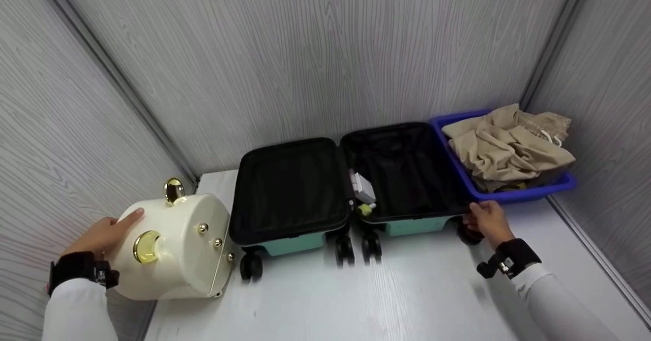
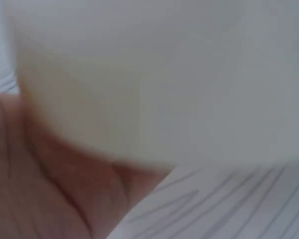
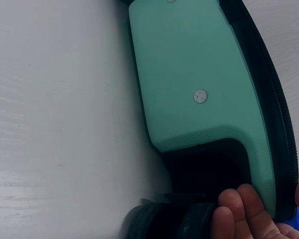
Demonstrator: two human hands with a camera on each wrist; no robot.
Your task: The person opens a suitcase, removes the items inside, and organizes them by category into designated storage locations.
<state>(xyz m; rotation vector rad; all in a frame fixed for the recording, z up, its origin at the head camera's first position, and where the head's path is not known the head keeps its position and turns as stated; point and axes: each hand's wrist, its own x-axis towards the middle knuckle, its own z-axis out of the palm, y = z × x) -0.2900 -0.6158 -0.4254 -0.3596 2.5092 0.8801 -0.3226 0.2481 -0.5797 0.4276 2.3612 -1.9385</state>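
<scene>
A cream rounded case (image 1: 178, 275) with gold knobs and gold round fittings is tilted at the left of the table. My left hand (image 1: 104, 236) holds its far-left end, thumb over the upper side; most fingers are hidden behind it. Close up in the left wrist view, the case (image 2: 164, 99) is blurred against the palm. A small mint-green suitcase (image 1: 415, 226) lies spread open, black inside. My right hand (image 1: 491, 223) grips its near right corner beside a wheel. In the right wrist view, several fingers (image 3: 254, 211) press the green shell while the thumb is on the black rim side.
A blue basket (image 1: 519, 194) with crumpled beige cloth (image 1: 508, 145) sits against the suitcase's right side. Near the suitcase hinge lie a small white box (image 1: 364, 188) and a yellow-green item (image 1: 365, 209). Grey wood-grain panels (image 1: 305, 51) stand behind and at both sides of the white table (image 1: 351, 300).
</scene>
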